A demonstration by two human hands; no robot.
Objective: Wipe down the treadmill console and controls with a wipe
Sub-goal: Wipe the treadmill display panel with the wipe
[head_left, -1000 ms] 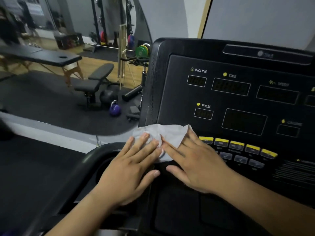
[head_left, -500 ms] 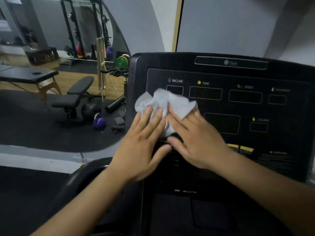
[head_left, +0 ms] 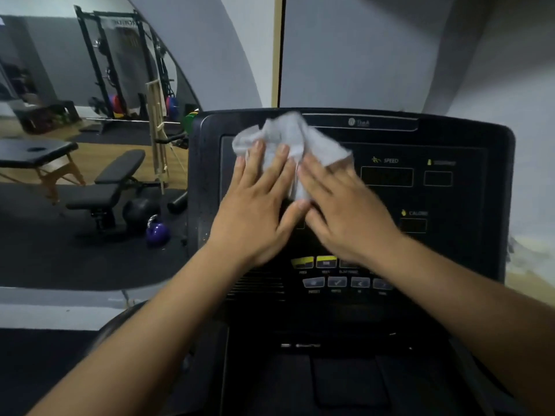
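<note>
I've slid the wipe (head_left: 288,136) up the console (head_left: 450,139) to its top edge. My left hand (head_left: 255,211) and right hand (head_left: 348,217) press it flat, fingers straight, gripping nothing. Displays (head_left: 386,177) right of my hands and buttons (head_left: 326,262) below them likely remain.

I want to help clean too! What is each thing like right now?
console, display windows dark.
wipe, crumpled, pressed on the console's upper left.
left hand, flat, fingers straight on the wipe.
right hand, flat, fingers straight on the wipe.
yellow buttons, uncovered, below the hands.
purple kettlebell, upright on the floor.
</note>
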